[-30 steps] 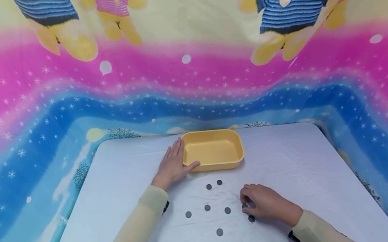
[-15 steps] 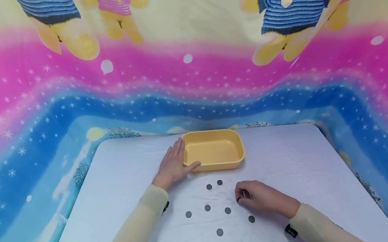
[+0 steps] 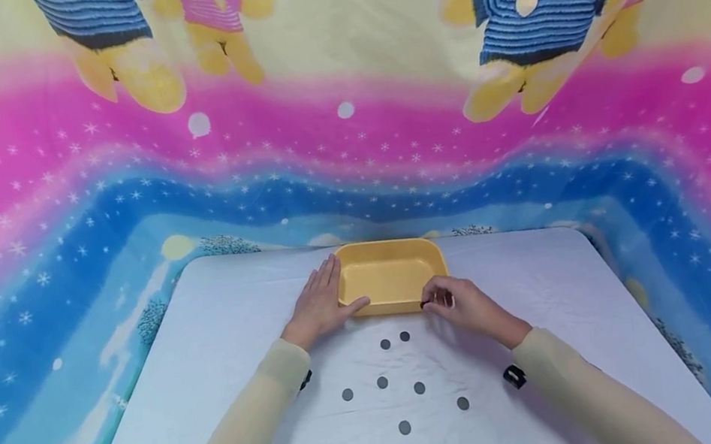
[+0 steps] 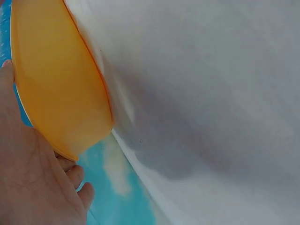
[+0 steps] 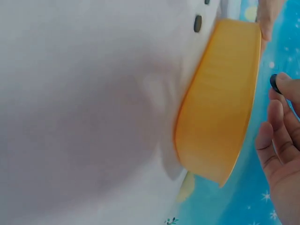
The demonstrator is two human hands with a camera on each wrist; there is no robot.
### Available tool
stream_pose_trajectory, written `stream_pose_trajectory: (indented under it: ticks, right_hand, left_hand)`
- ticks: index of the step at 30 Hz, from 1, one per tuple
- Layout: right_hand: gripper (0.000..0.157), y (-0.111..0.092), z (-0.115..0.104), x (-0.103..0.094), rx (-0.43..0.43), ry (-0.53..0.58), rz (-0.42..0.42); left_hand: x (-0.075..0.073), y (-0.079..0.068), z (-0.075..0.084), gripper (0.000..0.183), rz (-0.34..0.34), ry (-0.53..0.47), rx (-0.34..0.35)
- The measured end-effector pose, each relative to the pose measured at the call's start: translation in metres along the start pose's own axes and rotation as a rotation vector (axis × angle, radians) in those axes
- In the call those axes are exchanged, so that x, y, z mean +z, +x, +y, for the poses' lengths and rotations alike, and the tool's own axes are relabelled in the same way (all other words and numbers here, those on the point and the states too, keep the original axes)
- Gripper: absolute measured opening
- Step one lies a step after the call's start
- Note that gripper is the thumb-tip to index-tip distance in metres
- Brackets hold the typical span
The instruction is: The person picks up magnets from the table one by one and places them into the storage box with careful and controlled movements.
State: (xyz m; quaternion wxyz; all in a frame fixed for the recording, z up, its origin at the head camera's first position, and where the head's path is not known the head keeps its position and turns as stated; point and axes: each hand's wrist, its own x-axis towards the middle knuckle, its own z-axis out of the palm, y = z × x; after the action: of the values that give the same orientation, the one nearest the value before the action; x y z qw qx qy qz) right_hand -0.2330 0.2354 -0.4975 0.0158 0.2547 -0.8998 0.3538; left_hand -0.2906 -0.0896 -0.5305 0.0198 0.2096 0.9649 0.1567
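A yellow rectangular tub stands at the back of the table, its inside bare in the head view. My left hand rests against the tub's left side, fingers straight along it and thumb on the front rim. Between thumb and fingertips, my right hand pinches a small black disc. In the head view that hand overlaps the tub's front right corner; in the right wrist view the disc is just beyond the rim. Several dark grey discs lie on the table in front of the tub, the nearest to it being one disc.
A white cloth covers the table. Among the loose discs, one disc lies farthest right and another disc closest to the person. A colourful curtain printed with bears hangs right behind the table.
My right hand has picked up a disc from the right of the group and carried it forward to the tub's front right corner. The left hand stays at the tub.
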Motion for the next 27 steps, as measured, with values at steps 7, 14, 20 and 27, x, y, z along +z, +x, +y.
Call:
stream_pose_trajectory:
  ticks: [7, 14, 20, 27]
  right_hand:
    - [0.014, 0.025, 0.007, -0.003, 0.014, 0.035, 0.051]
    - [0.009, 0.046, 0.015, 0.000, 0.077, 0.073, 0.017]
    - [0.006, 0.063, 0.025, 0.007, 0.118, 0.077, -0.020]
    - [0.005, 0.082, 0.034, 0.015, 0.129, 0.052, -0.070]
  left_hand:
    - [0.002, 0.001, 0.000, 0.118, -0.009, 0.008, -0.009]
    - [0.003, 0.001, -0.001, 0.118, -0.005, -0.003, 0.002]
    - [0.005, 0.002, -0.002, 0.118, -0.005, 0.011, -0.002]
    - [0.005, 0.003, -0.002, 0.115, -0.009, 0.000, -0.003]
